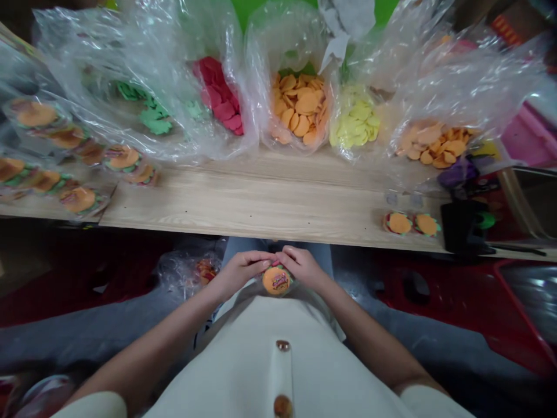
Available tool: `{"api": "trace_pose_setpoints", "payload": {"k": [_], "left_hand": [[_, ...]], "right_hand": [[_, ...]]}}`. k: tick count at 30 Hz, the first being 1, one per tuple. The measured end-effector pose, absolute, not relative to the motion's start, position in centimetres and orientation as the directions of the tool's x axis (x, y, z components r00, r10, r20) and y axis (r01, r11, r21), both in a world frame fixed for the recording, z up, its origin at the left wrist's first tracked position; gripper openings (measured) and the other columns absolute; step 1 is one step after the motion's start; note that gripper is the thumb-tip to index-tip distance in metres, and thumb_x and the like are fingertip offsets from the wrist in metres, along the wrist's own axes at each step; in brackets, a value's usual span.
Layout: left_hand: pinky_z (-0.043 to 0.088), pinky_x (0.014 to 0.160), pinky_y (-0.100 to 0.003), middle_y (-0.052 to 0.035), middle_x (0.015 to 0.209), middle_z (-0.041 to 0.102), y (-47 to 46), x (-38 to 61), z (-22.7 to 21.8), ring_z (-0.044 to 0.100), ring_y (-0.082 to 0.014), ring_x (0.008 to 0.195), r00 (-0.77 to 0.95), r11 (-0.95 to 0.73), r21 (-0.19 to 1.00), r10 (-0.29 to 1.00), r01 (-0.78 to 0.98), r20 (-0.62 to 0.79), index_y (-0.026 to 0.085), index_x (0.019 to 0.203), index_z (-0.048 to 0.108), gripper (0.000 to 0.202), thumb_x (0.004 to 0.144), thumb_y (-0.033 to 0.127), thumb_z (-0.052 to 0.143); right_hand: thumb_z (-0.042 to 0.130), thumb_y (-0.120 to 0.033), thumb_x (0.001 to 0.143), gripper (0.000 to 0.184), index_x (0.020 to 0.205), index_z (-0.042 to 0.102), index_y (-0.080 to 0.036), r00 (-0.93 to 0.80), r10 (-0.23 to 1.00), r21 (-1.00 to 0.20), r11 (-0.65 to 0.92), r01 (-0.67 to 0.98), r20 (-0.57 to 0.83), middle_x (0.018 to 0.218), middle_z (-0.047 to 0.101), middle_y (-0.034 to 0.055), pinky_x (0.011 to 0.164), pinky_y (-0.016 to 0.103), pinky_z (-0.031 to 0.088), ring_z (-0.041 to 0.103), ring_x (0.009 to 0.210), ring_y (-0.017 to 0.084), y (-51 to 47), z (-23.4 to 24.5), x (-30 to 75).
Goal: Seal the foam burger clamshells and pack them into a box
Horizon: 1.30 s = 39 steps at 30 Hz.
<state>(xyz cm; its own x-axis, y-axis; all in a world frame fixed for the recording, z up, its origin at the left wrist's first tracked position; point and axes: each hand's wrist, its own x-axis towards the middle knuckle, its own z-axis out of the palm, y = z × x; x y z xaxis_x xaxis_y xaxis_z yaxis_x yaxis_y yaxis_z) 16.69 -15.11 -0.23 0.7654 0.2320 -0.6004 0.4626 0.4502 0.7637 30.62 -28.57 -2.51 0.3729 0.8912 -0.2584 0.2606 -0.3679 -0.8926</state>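
My left hand [246, 270] and my right hand [303, 267] meet in front of my lap, just below the table's front edge. Between them they hold a toy burger [276, 281], an orange disc with a printed picture on it and bits of pink and green at its upper edge. Clear wrapping seems to surround it. The fingers of both hands are closed around its upper side, and their undersides are hidden. Nearest on the wooden table [235, 197] behind my hands is bare board.
Along the back stand clear bags of green pieces [154, 116], red pieces [220, 96], orange pieces [304, 104], yellow pieces [359, 123] and more orange pieces [439, 145]. Packed burgers [78, 199] lie at left; two small burgers [399, 223] sit at right beside a black holder [465, 226].
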Motion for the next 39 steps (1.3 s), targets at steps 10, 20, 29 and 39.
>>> {"api": "trace_pose_setpoints", "payload": {"k": [10, 20, 29, 39], "left_hand": [[0.046, 0.065, -0.026, -0.0031, 0.081, 0.065, -18.3, 15.7, -0.5, 0.060, -0.0139, 0.068, 0.591, 0.775, 0.571, 0.334, 0.270, -0.734, 0.016, 0.086, 0.060, 0.029, 0.065, 0.032, 0.071], [0.043, 0.066, -0.022, -0.0034, 0.077, 0.066, -15.4, 16.8, -1.2, 0.055, -0.0119, 0.069, 0.691, 0.529, 0.716, 0.296, 0.457, -0.659, 0.014, 0.080, 0.068, 0.020, 0.068, 0.030, 0.068], [0.045, 0.064, -0.023, -0.0012, 0.074, 0.067, -16.4, 16.6, -1.9, 0.059, -0.0113, 0.064, 0.651, 0.746, 0.535, 0.183, 0.396, -0.736, 0.016, 0.079, 0.066, 0.020, 0.066, 0.030, 0.071], [0.044, 0.062, -0.023, -0.0064, 0.076, 0.067, -13.9, 18.8, -3.7, 0.059, -0.0126, 0.064, 0.732, 0.647, 0.585, 0.062, 0.488, -0.679, 0.011, 0.080, 0.066, 0.026, 0.063, 0.029, 0.073]], "right_hand": [[0.040, -0.046, 0.085, 0.041, 0.054, 0.031, -0.020, 0.694, 0.674, -0.927, -0.373, 0.026, -0.252, 0.051, 0.030, -0.0063, 0.049, 0.022, 0.026, 0.031, 0.050, 0.008, -29.6, -4.6, 27.9], [0.035, -0.040, 0.089, 0.040, 0.055, 0.031, -0.020, 0.681, 0.712, -0.901, -0.393, 0.184, -0.172, 0.051, 0.034, -0.0055, 0.049, 0.023, 0.025, 0.033, 0.049, 0.008, -31.4, -4.6, 26.4], [0.032, -0.038, 0.090, 0.040, 0.055, 0.031, -0.020, 0.624, 0.767, -0.878, -0.393, 0.273, -0.149, 0.051, 0.034, -0.0049, 0.050, 0.024, 0.025, 0.035, 0.048, 0.008, -32.1, -5.2, 26.5], [0.039, -0.043, 0.087, 0.032, 0.065, 0.042, -0.020, 0.317, 0.897, -0.830, -0.417, 0.371, -0.309, 0.060, 0.046, -0.0038, 0.055, 0.023, 0.029, 0.041, 0.058, 0.010, -31.0, -4.1, 30.9]]}}
